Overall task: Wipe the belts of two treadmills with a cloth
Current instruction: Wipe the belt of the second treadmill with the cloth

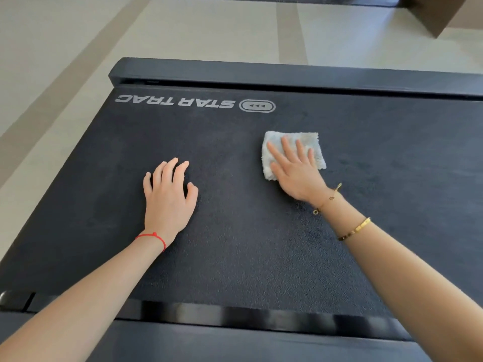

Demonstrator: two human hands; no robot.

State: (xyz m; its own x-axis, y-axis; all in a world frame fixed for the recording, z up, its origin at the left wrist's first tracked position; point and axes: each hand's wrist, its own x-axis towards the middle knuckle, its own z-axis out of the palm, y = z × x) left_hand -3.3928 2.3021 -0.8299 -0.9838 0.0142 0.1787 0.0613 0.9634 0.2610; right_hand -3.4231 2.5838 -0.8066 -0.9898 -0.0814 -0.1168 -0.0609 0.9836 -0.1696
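A black textured treadmill belt (248,231) with a grey "STAR TRAC" logo fills most of the view. A folded light grey cloth (312,142) lies flat on the belt right of centre. My right hand (295,171) presses down on the cloth with straight, spread fingers, covering its lower left part. My left hand (168,197) rests on the bare belt to the left, palm down, fingertips touching the surface, holding nothing.
A black side rail (287,74) runs along the belt's far edge, and a glossy black rail (235,320) runs along the near edge. Beyond lies a pale tiled floor (183,30). A brown box-like object (431,14) stands at the top right.
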